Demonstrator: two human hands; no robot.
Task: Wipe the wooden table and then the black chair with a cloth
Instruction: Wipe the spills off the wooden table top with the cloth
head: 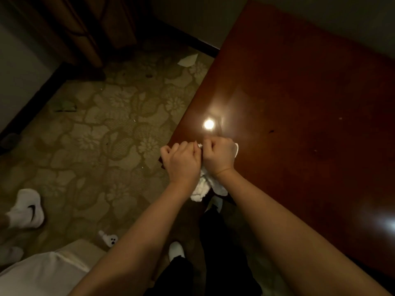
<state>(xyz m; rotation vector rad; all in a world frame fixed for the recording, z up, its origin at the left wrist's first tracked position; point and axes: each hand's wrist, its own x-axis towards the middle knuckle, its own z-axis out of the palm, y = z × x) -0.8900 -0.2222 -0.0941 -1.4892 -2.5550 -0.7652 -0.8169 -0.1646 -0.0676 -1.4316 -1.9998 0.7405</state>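
The glossy reddish-brown wooden table [299, 103] fills the right half of the view, its near corner at centre. A white cloth [202, 189] hangs over that corner and droops below the edge. My left hand [181, 161] and my right hand [218, 154] sit side by side at the corner, both with fingers curled around the cloth's upper part. Most of the cloth is hidden under my hands and wrists. No black chair is in view.
Patterned green carpet [96, 135] lies left of the table. On it are a white paper scrap [188, 60], a white sneaker [26, 208] at the left and a small white toy [109, 239]. A white cushion or bed corner [49, 272] sits bottom left. A ceiling-light glare [208, 124] shines on the tabletop.
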